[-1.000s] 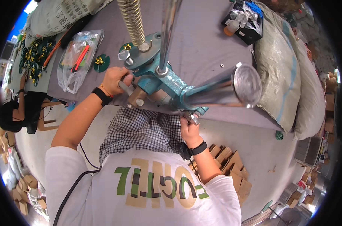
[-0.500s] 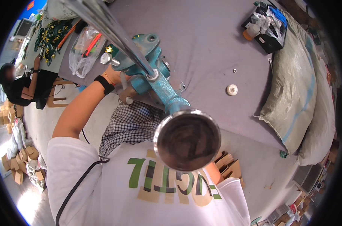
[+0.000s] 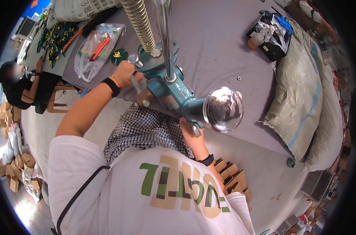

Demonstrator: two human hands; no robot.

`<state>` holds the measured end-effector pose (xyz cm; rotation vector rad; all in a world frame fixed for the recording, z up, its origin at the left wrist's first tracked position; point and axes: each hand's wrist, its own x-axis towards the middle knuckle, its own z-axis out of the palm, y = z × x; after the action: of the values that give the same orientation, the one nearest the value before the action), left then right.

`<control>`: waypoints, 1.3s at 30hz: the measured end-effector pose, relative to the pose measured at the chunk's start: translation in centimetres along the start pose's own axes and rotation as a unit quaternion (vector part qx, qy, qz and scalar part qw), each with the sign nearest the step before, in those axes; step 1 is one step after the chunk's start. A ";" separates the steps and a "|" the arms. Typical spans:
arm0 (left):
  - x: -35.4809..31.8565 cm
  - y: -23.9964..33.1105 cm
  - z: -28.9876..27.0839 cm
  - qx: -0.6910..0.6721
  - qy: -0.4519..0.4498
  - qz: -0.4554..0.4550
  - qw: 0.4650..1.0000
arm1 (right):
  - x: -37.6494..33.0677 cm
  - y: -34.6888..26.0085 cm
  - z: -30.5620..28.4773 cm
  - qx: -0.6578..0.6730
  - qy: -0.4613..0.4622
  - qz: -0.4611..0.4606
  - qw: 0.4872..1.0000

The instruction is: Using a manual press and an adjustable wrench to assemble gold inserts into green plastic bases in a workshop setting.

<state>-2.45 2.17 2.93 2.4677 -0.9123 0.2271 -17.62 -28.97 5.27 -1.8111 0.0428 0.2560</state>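
A teal metal hand press (image 3: 158,84) stands at the table's near edge, with a coil spring (image 3: 140,25), polished rods and a round chrome end (image 3: 223,109). At its left side is my left hand (image 3: 124,73), fingers curled in against the press; the press hides what they hold, if anything. My right hand (image 3: 192,138) is low at the near side, below the chrome end and beside a small metal bolt (image 3: 195,130); its fingertips are mostly hidden. Just beyond my left hand lies a dark green piece with a gold-coloured part (image 3: 118,56).
A clear plastic bag (image 3: 92,58) holding an orange-red tool is on the left. Large woven sacks (image 3: 297,98) line the right, near a black box (image 3: 278,45) of wrappers. A small ring (image 3: 239,78) lies on the table. Another person (image 3: 23,86) sits at far left; cardboard (image 3: 232,174) is below.
The press's chrome end appears higher and farther right, and the rod is more upright. My right hand, hidden before, now shows. My left hand remains beside the press.
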 end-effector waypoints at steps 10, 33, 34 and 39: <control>1.0 2.9 -0.3 -0.006 0.070 -0.027 0.997 | -0.2 1.6 1.1 0.050 0.042 0.013 0.998; 2.3 4.4 -0.3 -0.045 0.133 -0.028 0.990 | -6.6 -11.4 -5.1 -0.359 0.018 0.124 0.925; 2.3 4.4 -0.1 -0.049 0.134 -0.033 0.989 | -6.8 -11.5 -5.2 -0.381 0.025 0.127 0.915; 2.4 4.3 0.1 -0.062 0.146 -0.026 0.987 | -6.4 -9.8 -4.1 -0.402 0.048 0.091 0.910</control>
<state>-3.43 -2.04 5.30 2.2630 -0.7138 0.4853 -21.60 -31.08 16.80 -2.6501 0.2013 0.3479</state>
